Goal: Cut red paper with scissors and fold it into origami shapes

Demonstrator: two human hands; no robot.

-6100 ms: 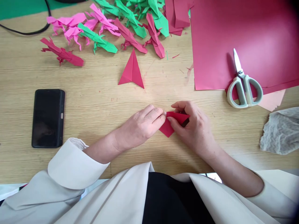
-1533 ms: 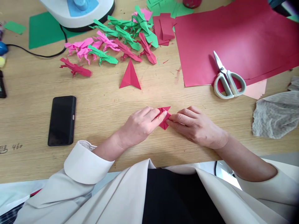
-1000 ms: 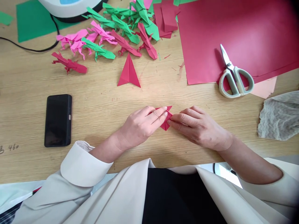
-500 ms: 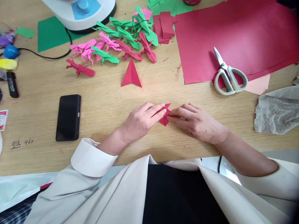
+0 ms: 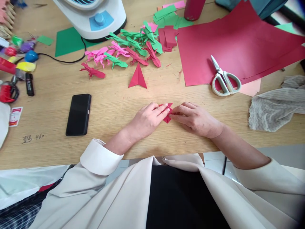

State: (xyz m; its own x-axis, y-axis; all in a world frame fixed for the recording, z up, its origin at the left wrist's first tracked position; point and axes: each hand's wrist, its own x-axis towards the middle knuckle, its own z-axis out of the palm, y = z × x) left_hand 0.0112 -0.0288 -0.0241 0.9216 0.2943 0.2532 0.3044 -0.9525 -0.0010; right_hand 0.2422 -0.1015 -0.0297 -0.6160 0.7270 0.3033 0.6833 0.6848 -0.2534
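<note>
A small piece of red folded paper (image 5: 168, 119) lies on the table between my hands, with its pointed lower tip and an upper corner showing. My left hand (image 5: 148, 118) presses its fingers down on the left side of the paper and holds it. From the right, my right hand (image 5: 195, 118) pinches the paper's right edge between thumb and fingers. Much of the paper is covered by my fingertips. Beyond my hands sits a red folded paper triangle (image 5: 138, 78) with a centre crease, touched by neither hand.
Several folded paper figures (image 5: 117, 59) in green, pink and red cluster behind the triangle. Scissors (image 5: 225, 79) rest across large red sheets (image 5: 202, 47). A phone (image 5: 78, 114) lies to the left, a crumpled cloth (image 5: 269, 109) to the right. A white appliance (image 5: 95, 19) stands at the back.
The camera view has tilted up and shifted slightly, showing more of the table's far and left side. Both hands keep their hold on the red paper, with little finger movement.
</note>
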